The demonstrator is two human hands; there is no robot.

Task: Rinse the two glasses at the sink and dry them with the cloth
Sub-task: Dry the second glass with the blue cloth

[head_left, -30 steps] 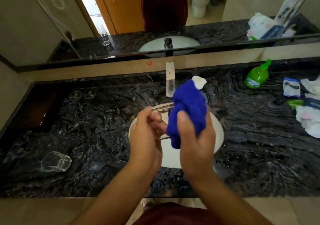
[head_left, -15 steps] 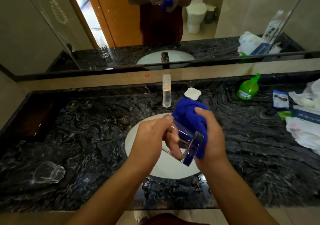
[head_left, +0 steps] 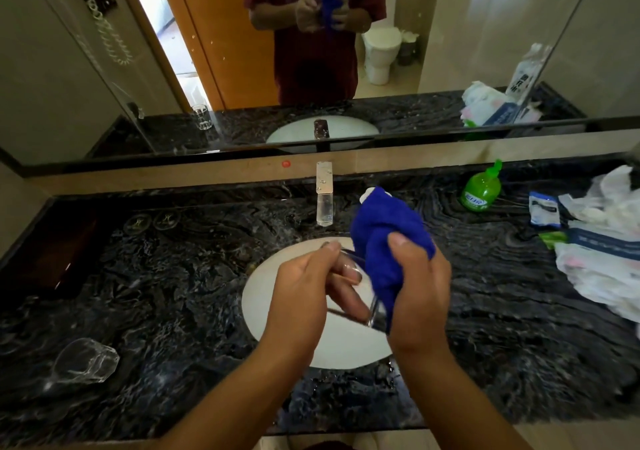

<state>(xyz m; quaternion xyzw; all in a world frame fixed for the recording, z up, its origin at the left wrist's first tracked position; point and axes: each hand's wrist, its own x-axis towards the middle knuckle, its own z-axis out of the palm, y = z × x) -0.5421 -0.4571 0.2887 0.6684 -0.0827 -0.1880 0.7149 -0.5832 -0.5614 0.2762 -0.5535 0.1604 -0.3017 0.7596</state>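
The left hand (head_left: 301,297) holds a glass (head_left: 349,287) on its side above the sink (head_left: 263,297): the thumb lies on top and the fingers curl under, so the clear wall sits between them. The right hand (head_left: 415,287) is closed on the blue cloth (head_left: 384,242) and presses it against the mouth of the glass, just beside the left fingertips. The second glass (head_left: 85,361) rests on the dark counter (head_left: 173,276), well away to the left of both hands, and it seems tilted or lying down.

The main risk is a slip. The glass is probably wet, and only a few fingers carry it. If the right hand twists the cloth hard, the glass may turn out of the left fingers and drop into the sink, where it may break. A too strong squeeze at the thin rim may also crack it. The other glass could roll if an elbow touches it.
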